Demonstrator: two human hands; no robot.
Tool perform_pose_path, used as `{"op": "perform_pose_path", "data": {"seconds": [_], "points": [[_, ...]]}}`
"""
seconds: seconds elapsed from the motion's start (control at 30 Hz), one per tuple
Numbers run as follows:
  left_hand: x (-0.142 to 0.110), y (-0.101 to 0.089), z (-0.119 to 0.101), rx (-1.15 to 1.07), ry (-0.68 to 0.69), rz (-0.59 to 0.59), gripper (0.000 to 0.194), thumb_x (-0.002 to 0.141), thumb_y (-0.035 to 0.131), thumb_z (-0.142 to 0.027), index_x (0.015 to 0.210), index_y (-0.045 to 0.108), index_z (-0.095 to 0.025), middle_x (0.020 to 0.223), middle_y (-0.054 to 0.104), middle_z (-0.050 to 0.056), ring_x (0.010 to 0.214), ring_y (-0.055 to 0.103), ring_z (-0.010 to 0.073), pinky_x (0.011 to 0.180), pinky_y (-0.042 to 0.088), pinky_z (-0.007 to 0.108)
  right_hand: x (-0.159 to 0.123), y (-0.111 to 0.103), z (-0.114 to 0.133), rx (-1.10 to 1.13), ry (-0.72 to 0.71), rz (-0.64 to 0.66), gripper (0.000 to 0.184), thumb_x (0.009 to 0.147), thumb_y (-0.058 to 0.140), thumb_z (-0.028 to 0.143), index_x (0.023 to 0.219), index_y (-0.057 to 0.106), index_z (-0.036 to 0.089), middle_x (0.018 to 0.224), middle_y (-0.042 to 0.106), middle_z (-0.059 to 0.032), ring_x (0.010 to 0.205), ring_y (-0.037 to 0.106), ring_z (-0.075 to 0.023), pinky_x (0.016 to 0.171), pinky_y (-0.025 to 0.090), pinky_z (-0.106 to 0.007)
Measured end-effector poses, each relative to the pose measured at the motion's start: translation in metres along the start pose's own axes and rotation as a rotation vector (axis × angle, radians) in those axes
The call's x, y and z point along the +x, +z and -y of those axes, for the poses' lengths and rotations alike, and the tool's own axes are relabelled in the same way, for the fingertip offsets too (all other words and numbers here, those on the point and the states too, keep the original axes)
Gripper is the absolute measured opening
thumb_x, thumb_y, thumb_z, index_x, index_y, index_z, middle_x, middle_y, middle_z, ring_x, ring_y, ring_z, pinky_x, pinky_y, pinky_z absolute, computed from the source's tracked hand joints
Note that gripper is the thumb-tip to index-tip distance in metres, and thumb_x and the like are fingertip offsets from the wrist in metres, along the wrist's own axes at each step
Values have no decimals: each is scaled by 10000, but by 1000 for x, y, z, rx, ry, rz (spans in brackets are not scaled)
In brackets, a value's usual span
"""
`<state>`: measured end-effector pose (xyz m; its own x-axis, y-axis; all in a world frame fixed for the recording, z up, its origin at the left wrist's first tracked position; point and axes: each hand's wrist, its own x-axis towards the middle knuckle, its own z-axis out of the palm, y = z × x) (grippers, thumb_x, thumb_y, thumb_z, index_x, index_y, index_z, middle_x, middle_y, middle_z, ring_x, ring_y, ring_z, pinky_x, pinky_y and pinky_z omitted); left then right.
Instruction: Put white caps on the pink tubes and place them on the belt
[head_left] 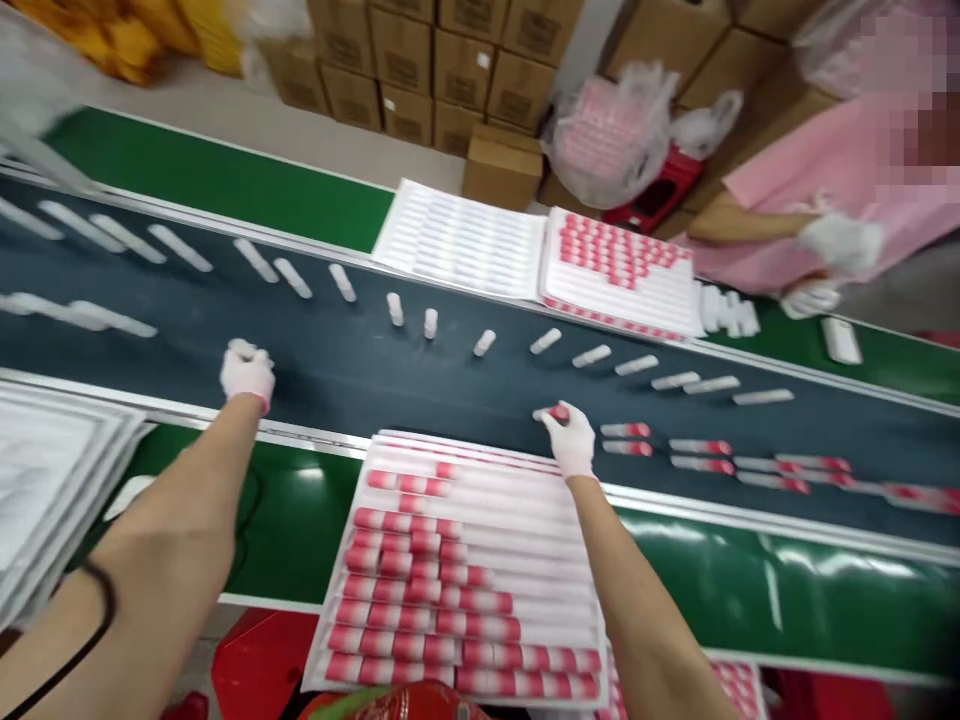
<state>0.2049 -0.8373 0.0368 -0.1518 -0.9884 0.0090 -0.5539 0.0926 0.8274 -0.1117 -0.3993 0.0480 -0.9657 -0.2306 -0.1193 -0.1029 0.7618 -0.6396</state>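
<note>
My left hand (247, 372), in a white glove, is closed over the near edge of the dark conveyor belt (360, 370); what it holds, if anything, is hidden. My right hand (570, 438), also gloved, pinches a red-and-white tube (553, 412) just above the belt's near side. Below it lies a white tray (465, 560) with rows of red-and-white tubes (420, 600). More such tubes (701, 448) lie on the belt to the right. A row of white tubes (484, 342) runs along the far side.
Across the belt, a person in pink (840, 190) with gloved hands works beside two white trays (622, 270), one part-filled. Stacked empty trays (52, 480) sit at my left. Cardboard boxes (442, 70) and a plastic bag (615, 130) stand behind.
</note>
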Motion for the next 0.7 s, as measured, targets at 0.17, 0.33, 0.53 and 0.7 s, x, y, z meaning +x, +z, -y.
{"op": "perform_pose_path", "data": {"seconds": [0.17, 0.33, 0.53, 0.7], "points": [[-62, 6, -11, -98, -128, 40, 193, 970, 389, -175, 1156, 410, -127, 973, 560, -5, 888, 570, 108, 936, 542, 413, -73, -17, 6, -21, -212, 21, 636, 822, 678, 425, 1374, 582, 125, 1232, 630, -164, 965, 639, -243, 953, 505, -421], [-207, -24, -46, -150, -16, 422, 322, 961, 487, -359, 1230, 513, -184, 1079, 661, 61, 1016, 652, 188, 970, 527, 346, -166, -3, 27, -150, -505, 422, 318, 967, 499, 254, 1197, 697, 160, 1156, 673, -160, 1100, 605, -291, 1014, 468, -452], [-284, -52, -53, -22, -11, 423, 310, 978, 448, -433, 1157, 558, -205, 1246, 640, 95, 1208, 600, 241, 1099, 432, 368, -161, 35, 65, -357, -712, 633, 484, 967, 432, 89, 1403, 576, 242, 1336, 602, -130, 1155, 567, -260, 981, 451, -374], [-280, -57, -72, -18, -6, 517, 403, 956, 460, -430, 1270, 557, -197, 1081, 664, 81, 1027, 649, 230, 988, 498, 364, -139, 40, 76, -404, -758, 800, 213, 938, 561, 143, 1087, 711, 157, 1183, 654, -167, 1084, 583, -277, 938, 443, -376]]}}
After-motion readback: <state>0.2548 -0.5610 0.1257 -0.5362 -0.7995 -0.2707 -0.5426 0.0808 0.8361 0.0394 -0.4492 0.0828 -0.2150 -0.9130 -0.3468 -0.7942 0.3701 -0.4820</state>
